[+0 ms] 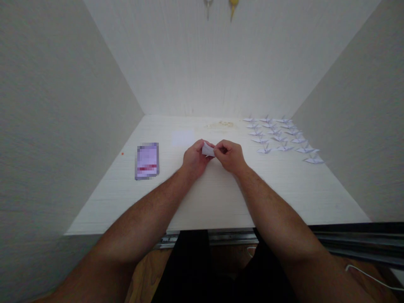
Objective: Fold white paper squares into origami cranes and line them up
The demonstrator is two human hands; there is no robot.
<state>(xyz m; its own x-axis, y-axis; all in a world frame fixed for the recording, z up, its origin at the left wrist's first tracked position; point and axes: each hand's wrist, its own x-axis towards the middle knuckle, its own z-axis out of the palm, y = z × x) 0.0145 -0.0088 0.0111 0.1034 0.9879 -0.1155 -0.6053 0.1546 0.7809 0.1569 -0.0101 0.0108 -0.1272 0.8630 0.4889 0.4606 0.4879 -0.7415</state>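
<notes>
**Fig. 1. Both hands pinching a small folded paper above mid-bench**

The left hand (195,159) and right hand (229,156) met over the middle of the bench (221,198), fingers curled and closed from either side on a small white folded paper (208,150). The paper was held just clear of the bench surface, between the thumbs and forefingers. Judged from the grip, a crease was being worked in a fold already partly made. A further fold would call for the edges to be kept aligned while one hand pressed along the line.

A flat pale sheet (183,138) lay just beyond the hands, toward the far edge. A blurred purple packet (147,160) lay near the left edge, with a red speck (122,154) beside it. Rows of folded paper figures (279,135) filled the far right corner, and a faint stain (221,124) marked the far edge.

The fingers hid most of the held paper, so its shape and fold count could not be read. The packet's face was pixelated. Two hanging objects (233,6) on the back wall were cut off by the top of the picture.
</notes>
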